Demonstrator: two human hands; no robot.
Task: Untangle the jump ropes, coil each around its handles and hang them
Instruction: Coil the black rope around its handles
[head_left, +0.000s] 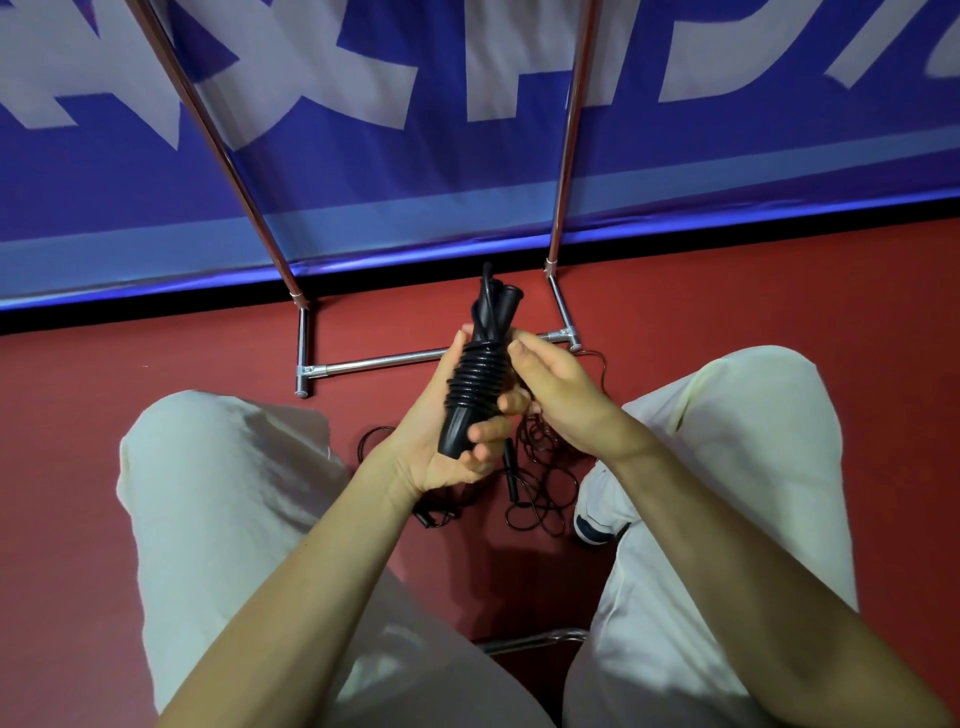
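While left hand (441, 441) grips black coiled jump rope bundle (475, 384), right hand (550, 395) pinches its wraps, thin tangled black rope (540, 483) on red floor (78, 415)

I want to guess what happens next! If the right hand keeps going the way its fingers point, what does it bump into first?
Most likely the coiled black jump rope that the left hand grips: the right hand points left at its wraps, almost touching them, though depth is unclear.

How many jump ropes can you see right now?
2 for certain. One coiled rope is held in the left hand, with the right hand beside it. A tangled rope lies on the floor; that tangle may hide more.
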